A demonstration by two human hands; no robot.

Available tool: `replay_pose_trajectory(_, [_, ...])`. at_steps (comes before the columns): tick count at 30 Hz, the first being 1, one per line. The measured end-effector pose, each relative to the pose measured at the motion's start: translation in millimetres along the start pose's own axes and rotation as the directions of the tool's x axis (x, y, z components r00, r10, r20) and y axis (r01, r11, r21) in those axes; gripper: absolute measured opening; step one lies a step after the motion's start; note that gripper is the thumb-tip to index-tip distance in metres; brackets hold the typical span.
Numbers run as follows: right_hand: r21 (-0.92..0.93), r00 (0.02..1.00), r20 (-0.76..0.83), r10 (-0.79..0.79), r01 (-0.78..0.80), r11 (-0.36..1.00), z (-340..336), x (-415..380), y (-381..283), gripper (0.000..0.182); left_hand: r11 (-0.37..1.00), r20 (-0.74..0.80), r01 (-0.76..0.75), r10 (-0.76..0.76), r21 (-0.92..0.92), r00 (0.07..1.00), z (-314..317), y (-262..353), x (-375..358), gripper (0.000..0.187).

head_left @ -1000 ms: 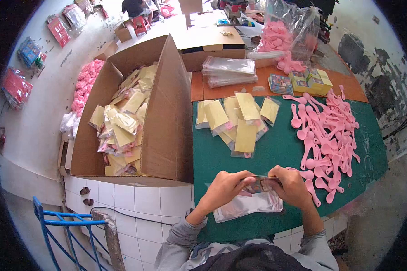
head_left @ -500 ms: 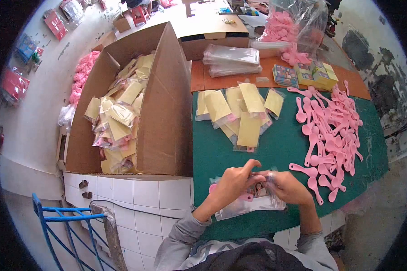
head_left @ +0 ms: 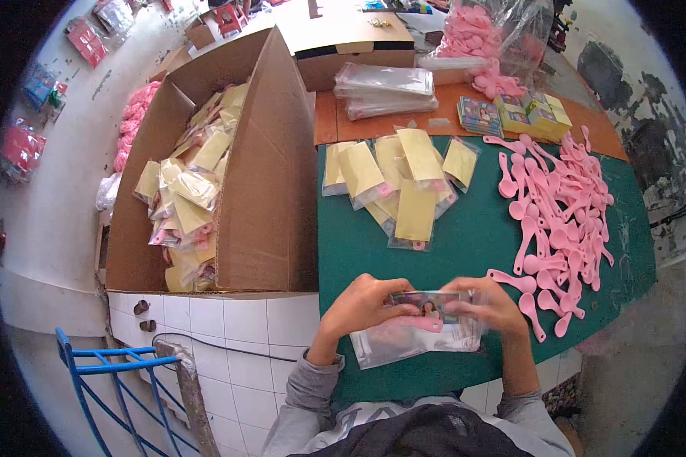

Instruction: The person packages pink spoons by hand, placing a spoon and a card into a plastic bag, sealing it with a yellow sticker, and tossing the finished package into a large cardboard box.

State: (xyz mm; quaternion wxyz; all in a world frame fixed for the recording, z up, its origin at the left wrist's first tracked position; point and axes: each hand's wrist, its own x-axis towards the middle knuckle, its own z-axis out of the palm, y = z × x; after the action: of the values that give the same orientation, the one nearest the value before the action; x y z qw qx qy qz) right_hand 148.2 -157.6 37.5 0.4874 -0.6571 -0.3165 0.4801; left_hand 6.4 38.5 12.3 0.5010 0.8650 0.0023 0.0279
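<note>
Near the table's front edge, a printed card (head_left: 430, 306) with a picture on it is held between my two hands. My left hand (head_left: 367, 303) pinches its left end, thumb toward me. At the card's right end, the fingers of my right hand (head_left: 489, 303) close on it. Just below the card a pink spoon (head_left: 423, 324) lies crosswise, its bowl end blurred under plastic. A clear plastic bag (head_left: 385, 348) spreads beneath the card and spoon, over the green table mat (head_left: 366, 266). Its right side reaches under my right hand.
Packed bags with yellow cards (head_left: 415, 213) lie ahead. Loose pink spoons (head_left: 564, 221) are heaped on the right. Behind are flat clear bags (head_left: 385, 87) and card stacks (head_left: 480, 114). A tall cardboard box (head_left: 270, 206) of filled packs stands left, beside a blue metal frame (head_left: 114, 371).
My left hand has moved left and lowered its raised index finger, uncovering more of the card and spoon. The view has shifted slightly.
</note>
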Motion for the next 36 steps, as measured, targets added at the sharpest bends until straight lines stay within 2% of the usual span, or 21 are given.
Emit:
replay_pose_trajectory(1, [-0.086,1.0,0.004,0.001,0.0,0.996,-3,-1,-2,0.023,1.0,0.008,0.014,-0.014,0.004,1.0,-1,-1,0,0.03])
replay_pose_trajectory(3, [-0.259,1.0,0.014,0.002,0.001,0.966,-9,-3,-3,0.026,0.993,0.009,0.045,-0.044,-0.112,0.999,-5,4,-1,0.038])
replay_pose_trajectory(4, [-0.206,0.997,-0.077,-0.015,-0.001,0.978,-8,-2,3,0.018,0.984,0.011,0.059,-0.058,-0.169,0.998,-8,7,-2,0.042])
replay_pose_trajectory(6, [-0.109,0.985,-0.165,-0.052,0.034,0.993,-11,0,10,0.017,0.961,0.023,0.086,-0.083,-0.263,0.996,-14,8,-9,0.051])
replay_pose_trajectory(7, [-0.062,0.976,-0.209,-0.068,0.056,0.997,-11,0,9,0.019,0.946,0.029,0.099,-0.095,-0.308,0.995,-16,8,-11,0.056])
replay_pose_trajectory(8, [-0.052,0.971,-0.233,-0.052,0.041,0.998,-12,0,6,0.028,0.94,0.001,0.08,-0.084,-0.333,0.996,-14,6,-13,0.059])
replay_pose_trajectory(11, [0.088,0.981,-0.18,-0.068,0.085,0.992,-11,2,7,0.023,0.915,-0.067,0.062,-0.097,-0.399,0.993,-9,1,-19,0.067])
replay_pose_trajectory(13, [0.044,0.984,-0.18,-0.005,0.013,0.999,-8,1,-3,0.018,0.894,-0.088,0.099,-0.152,-0.437,0.984,-4,1,-19,0.069])
replay_pose_trajectory(14, [0.02,0.983,-0.181,0.026,-0.023,1.0,-7,0,-6,0.017,0.911,-0.133,0.085,-0.15,-0.403,0.98,-2,3,-20,0.069])
replay_pose_trajectory(16, [-0.11,0.942,-0.332,-0.053,0.017,0.994,-10,-4,2,0.014,0.943,-0.228,0.058,-0.139,-0.327,0.964,3,9,-23,0.068])
replay_pose_trajectory(19, [-0.378,0.863,-0.462,-0.206,0.019,0.926,2,-14,-7,0.022,0.922,-0.35,0.231,-0.336,-0.31,0.874,16,21,-35,0.063])
replay_pose_trajectory(20, [-0.475,0.835,-0.482,-0.266,0.006,0.88,9,-19,-16,0.027,0.851,-0.256,0.196,-0.354,-0.487,0.9,24,23,-41,0.063])
replay_pose_trajectory(22, [-0.703,0.885,-0.195,-0.423,0.175,0.689,29,-25,-27,0.036,0.602,-0.068,0.153,-0.328,-0.783,0.942,44,27,-55,0.061])
replay_pose_trajectory(23, [-0.776,0.885,-0.034,-0.465,0.27,0.57,39,-29,-29,0.041,0.594,-0.058,0.174,-0.35,-0.785,0.935,50,28,-62,0.062])
replay_pose_trajectory(26, [-0.682,0.893,0.21,-0.398,0.425,0.595,60,-45,-26,0.047,0.57,-0.022,0.24,-0.414,-0.786,0.91,63,30,-76,0.064])
replay_pose_trajectory(30, [-0.766,0.898,0.081,-0.432,0.333,0.55,76,-46,-2,0.038,0.557,0.004,0.29,-0.457,-0.778,0.889,67,35,-92,0.064])
replay_pose_trajectory(32, [-0.766,0.896,0.127,-0.426,0.362,0.532,80,-44,5,0.034,0.557,0.014,0.29,-0.448,-0.778,0.894,71,33,-97,0.063])
replay_pose_trajectory(36, [-0.77,0.89,0.18,-0.418,0.392,0.503,87,-37,13,0.027,0.722,-0.074,0.27,-0.406,-0.637,0.911,74,29,-100,0.06])
